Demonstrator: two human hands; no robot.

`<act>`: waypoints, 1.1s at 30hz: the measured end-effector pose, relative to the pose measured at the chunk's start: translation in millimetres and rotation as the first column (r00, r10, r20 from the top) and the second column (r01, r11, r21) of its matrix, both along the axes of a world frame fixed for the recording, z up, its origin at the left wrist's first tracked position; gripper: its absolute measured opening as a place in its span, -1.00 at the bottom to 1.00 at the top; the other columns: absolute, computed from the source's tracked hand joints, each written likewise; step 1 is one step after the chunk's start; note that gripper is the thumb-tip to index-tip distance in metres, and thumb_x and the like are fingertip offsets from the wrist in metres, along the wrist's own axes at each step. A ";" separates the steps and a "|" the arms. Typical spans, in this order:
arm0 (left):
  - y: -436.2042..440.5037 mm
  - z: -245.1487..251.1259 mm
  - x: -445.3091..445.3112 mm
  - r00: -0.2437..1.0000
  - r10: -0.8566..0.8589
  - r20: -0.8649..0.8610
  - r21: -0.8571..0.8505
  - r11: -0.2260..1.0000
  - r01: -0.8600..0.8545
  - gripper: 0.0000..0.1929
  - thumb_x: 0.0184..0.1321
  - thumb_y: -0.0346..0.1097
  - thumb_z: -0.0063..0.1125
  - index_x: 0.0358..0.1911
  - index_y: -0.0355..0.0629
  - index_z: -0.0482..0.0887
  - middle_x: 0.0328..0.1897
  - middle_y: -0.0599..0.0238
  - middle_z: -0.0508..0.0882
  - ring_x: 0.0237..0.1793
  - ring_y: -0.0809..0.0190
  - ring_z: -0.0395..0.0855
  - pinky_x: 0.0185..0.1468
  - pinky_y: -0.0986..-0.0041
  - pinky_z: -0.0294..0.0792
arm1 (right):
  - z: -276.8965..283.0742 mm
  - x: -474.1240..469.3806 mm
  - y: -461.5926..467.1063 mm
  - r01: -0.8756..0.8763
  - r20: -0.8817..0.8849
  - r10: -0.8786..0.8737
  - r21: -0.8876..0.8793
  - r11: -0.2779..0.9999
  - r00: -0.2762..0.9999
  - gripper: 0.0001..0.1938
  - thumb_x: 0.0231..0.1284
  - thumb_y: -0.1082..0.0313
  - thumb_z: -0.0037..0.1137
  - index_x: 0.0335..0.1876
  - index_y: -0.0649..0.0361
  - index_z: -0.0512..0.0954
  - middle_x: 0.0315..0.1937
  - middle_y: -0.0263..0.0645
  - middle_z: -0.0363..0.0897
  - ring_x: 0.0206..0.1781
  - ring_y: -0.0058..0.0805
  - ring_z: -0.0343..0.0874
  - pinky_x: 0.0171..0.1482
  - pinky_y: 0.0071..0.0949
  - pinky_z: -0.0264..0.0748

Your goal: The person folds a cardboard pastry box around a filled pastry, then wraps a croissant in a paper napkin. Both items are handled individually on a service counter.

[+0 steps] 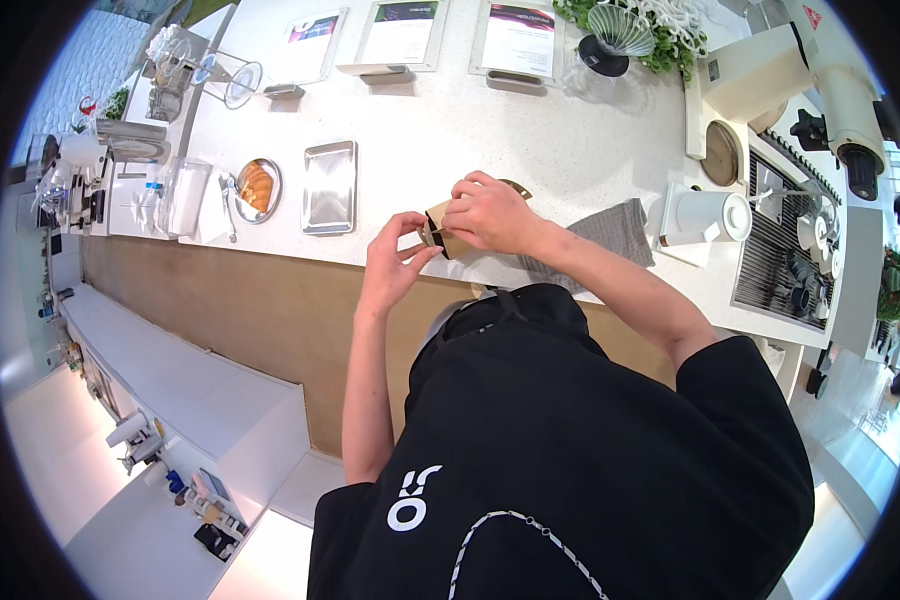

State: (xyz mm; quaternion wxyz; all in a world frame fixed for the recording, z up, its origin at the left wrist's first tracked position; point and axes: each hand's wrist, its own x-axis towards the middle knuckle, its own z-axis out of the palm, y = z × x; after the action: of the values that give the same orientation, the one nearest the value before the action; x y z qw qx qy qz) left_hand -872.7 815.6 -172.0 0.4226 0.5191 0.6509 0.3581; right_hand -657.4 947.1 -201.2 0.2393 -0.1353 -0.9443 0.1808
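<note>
My left hand (396,262) pinches the black-edged end of a small tan container (456,247), perhaps of kraft paper, just above the white counter (420,142). On its other side, the fingers of my right hand (491,214) grip the same container and cover much of it. What is inside cannot be seen. A brownish-gold curved edge (517,187) shows behind my right hand, the rest being hidden. Under my right forearm lies a grey cloth (607,232). To the left of my hands is a rectangular metal tray (330,187).
Further left, a croissant (256,187) sits on an oval metal plate (274,206) beside cutlery (229,206). A white pitcher (709,215) stands at right, near a slatted drain area (776,255). Sign holders (521,41) and a glass vessel with a ribbed top (619,34) line the back.
</note>
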 end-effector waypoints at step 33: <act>-27.5 -61.9 58.7 0.764 0.501 0.408 0.166 0.782 -0.601 -0.81 0.45 -0.56 0.39 0.07 -0.27 0.81 0.17 0.13 0.84 0.15 0.21 0.85 0.31 0.32 0.75 | 27.7 -17.1 6.8 -0.163 0.208 0.146 0.064 0.985 0.967 -0.89 0.23 0.31 0.44 -0.18 0.07 0.79 -0.19 -0.41 0.77 0.02 -0.31 0.67 0.21 -0.24 0.52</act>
State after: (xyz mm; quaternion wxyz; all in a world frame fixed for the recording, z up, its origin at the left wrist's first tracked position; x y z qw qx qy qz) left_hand -813.9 788.1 -233.9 0.3233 0.2876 0.6329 0.6420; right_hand -674.5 954.0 -173.4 0.1325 -0.0691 -0.9779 0.1460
